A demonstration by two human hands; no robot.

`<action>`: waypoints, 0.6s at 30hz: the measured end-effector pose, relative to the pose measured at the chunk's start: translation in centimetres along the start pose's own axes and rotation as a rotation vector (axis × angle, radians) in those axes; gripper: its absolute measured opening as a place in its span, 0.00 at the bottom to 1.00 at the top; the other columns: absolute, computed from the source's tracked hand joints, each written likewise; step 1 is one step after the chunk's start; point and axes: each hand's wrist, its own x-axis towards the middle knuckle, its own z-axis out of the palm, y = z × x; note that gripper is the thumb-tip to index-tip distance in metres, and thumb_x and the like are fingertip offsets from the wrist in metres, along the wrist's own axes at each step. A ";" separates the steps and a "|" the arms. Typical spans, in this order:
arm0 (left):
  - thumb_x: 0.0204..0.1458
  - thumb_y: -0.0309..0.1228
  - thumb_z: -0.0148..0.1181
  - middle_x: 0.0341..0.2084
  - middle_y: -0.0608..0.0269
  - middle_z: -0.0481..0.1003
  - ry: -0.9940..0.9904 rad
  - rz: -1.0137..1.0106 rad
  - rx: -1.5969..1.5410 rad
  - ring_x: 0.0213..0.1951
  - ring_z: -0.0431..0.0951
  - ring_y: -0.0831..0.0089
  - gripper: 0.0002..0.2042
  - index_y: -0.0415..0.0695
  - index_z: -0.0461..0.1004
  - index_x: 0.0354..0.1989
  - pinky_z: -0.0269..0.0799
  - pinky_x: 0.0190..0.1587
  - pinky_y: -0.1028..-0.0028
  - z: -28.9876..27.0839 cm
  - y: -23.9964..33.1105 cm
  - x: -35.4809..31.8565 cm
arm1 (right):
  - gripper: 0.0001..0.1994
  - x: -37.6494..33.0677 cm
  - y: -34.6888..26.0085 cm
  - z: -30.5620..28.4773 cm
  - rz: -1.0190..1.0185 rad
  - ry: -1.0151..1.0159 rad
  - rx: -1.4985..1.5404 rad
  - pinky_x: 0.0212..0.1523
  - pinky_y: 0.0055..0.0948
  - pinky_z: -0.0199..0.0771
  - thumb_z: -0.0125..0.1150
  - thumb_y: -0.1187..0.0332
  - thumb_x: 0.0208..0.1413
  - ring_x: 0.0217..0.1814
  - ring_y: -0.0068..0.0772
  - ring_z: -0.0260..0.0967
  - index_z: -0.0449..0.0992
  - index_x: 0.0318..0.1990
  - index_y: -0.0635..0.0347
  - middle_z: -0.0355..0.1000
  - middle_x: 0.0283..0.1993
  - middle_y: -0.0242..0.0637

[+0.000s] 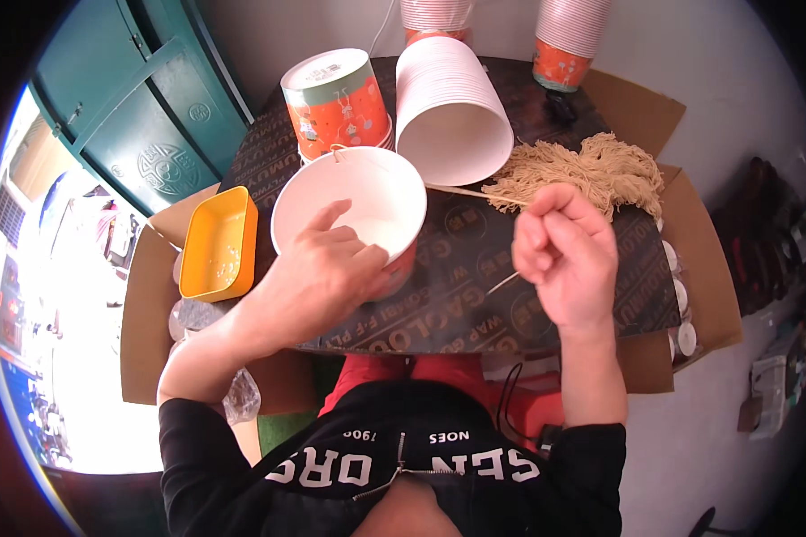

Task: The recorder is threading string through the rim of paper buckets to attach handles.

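A white-lined paper bucket point(381, 192) with an orange outside stands tilted toward me on the dark table. My left hand point(336, 259) grips its near rim, with the index finger stretched over the opening. A loop of tan cord point(338, 154) sits at the far rim. Another length of tan cord point(475, 191) runs taut from the bucket's right side to my right hand point(564, 242), which pinches it between thumb and fingers. Below that hand a thin, pale straight end point(503, 283) sticks out; whether it is cord or a needle I cannot tell.
Behind stand upturned orange buckets point(340, 112) and a nested white stack point(448, 98) lying on its side. A heap of tan cords point(591, 174) lies right, a yellow tray point(217, 246) left. Taller stacks point(569, 40) stand at the back. Cardboard boxes point(703, 268) flank the table.
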 end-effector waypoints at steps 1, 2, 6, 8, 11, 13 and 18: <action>0.48 0.27 0.67 0.21 0.59 0.72 0.032 -0.041 0.029 0.34 0.79 0.62 0.08 0.41 0.75 0.34 0.62 0.65 0.48 0.5 0.3 0.4 | 0.08 0.0 0.4 0.7 0.027 -0.030 0.064 0.22 0.18 0.57 0.45 0.77 0.63 0.25 0.15 0.57 0.72 0.44 0.65 0.67 0.30 0.32; 0.49 0.27 0.67 0.21 0.60 0.71 0.065 -0.082 0.058 0.34 0.79 0.61 0.08 0.41 0.74 0.34 0.62 0.65 0.48 0.9 0.7 0.8 | 0.08 0.0 0.9 1.2 0.050 -0.077 0.159 0.23 0.20 0.58 0.45 0.76 0.63 0.25 0.18 0.58 0.72 0.44 0.64 0.68 0.31 0.32; 0.49 0.18 0.61 0.29 0.54 0.76 0.540 -0.013 0.057 0.33 0.77 0.55 0.14 0.36 0.74 0.45 0.67 0.59 0.54 1.7 3.0 2.6 | 0.08 -0.1 2.4 2.3 0.096 -0.088 0.369 0.26 0.24 0.60 0.45 0.74 0.62 0.26 0.22 0.59 0.72 0.44 0.62 0.68 0.32 0.34; 0.43 0.16 0.61 0.28 0.55 0.75 0.624 0.048 -0.056 0.27 0.77 0.57 0.20 0.33 0.72 0.48 0.75 0.37 0.60 2.9 3.3 1.2 | 0.08 0.1 2.9 2.6 0.118 -0.099 0.490 0.26 0.24 0.59 0.45 0.74 0.62 0.26 0.22 0.58 0.72 0.43 0.62 0.68 0.32 0.34; 0.49 0.17 0.59 0.23 0.56 0.75 0.455 -0.177 -0.449 0.21 0.76 0.62 0.19 0.31 0.69 0.51 0.73 0.23 0.67 4.1 6.0 0.0 | 0.08 0.2 3.7 2.6 0.104 -0.115 0.542 0.26 0.24 0.58 0.45 0.74 0.62 0.26 0.23 0.58 0.71 0.43 0.62 0.68 0.32 0.34; 0.54 0.22 0.61 0.20 0.55 0.76 0.246 -0.417 -0.740 0.20 0.78 0.63 0.14 0.31 0.71 0.48 0.74 0.26 0.67 4.2 7.4 0.9 | 0.08 0.1 3.8 2.6 0.092 -0.111 0.549 0.26 0.24 0.58 0.45 0.73 0.62 0.26 0.22 0.57 0.71 0.43 0.62 0.68 0.32 0.34; 0.57 0.23 0.58 0.21 0.54 0.76 0.179 -0.551 -0.960 0.25 0.80 0.58 0.04 0.36 0.77 0.37 0.74 0.29 0.66 6.2 6.5 0.8 | 0.08 -0.2 4.0 1.8 0.002 -0.010 0.273 0.32 0.25 0.65 0.46 0.74 0.62 0.29 0.25 0.62 0.72 0.44 0.63 0.69 0.35 0.35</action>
